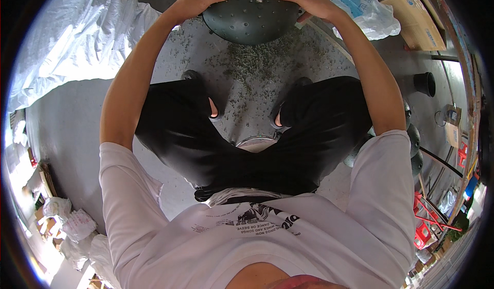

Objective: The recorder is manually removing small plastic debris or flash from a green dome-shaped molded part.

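Note:
At the top of the head view I hold a dark green, rounded shell [249, 19] out in front of me. Small bumps dot its surface, and a pale spot shows near the top. My left hand [198, 2] grips its left side, thumb laid over the top. On the opposite side my right hand [311, 2] holds it the same way, thumb near the pale spot. The other fingers of both hands are partly hidden behind the rim or cut off by the frame. Many small dark green bits [252, 65] lie scattered on the grey floor below the shell.
White sheeting [77, 32] covers a pile at the left. Toward the right are a clear plastic bag [370, 19], a cardboard box [414, 21] and a black bucket [424, 84]. More dark green rounded pieces [415, 140] sit beside my right elbow. A red stool [423, 235] stands lower right.

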Tool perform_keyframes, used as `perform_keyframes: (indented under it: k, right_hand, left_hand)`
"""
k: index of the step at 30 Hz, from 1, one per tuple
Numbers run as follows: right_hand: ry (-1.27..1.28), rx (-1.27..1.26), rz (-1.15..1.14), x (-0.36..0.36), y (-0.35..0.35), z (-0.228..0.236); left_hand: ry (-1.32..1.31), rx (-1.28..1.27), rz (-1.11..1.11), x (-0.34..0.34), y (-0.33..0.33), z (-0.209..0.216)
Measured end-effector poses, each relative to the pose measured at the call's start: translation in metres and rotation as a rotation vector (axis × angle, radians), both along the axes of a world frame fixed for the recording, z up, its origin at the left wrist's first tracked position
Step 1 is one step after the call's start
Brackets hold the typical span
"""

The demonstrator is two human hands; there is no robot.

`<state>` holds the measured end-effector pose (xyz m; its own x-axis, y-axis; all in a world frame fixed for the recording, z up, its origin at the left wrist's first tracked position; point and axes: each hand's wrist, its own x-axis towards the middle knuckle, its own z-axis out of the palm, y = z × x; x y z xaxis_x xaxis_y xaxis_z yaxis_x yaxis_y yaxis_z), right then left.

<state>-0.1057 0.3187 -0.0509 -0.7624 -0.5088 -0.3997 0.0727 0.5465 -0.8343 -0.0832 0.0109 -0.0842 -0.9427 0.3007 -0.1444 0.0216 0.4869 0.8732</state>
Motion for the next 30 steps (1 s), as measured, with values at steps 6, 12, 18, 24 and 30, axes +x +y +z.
perform_keyframes:
  k: [6,12,18,24,30]
  right_hand:
    - [0.012,-0.010,0.047,0.009,0.001,0.014]
    - [0.020,0.021,0.018,0.005,0.000,0.008]
    - [-0.007,0.053,-0.006,0.003,-0.002,0.006]
    - [0.013,0.030,0.010,-0.001,-0.001,0.003]
    - [0.031,0.045,0.006,0.012,0.000,0.018]
  left_hand:
    - [-0.011,0.053,0.000,0.003,-0.001,0.000]
    - [-0.016,0.033,-0.001,0.004,0.000,0.002]
    - [-0.026,0.041,0.005,0.002,0.001,0.001]
    - [0.000,0.029,0.009,0.000,-0.001,-0.003]
    - [0.021,0.082,-0.018,0.003,-0.002,-0.005]
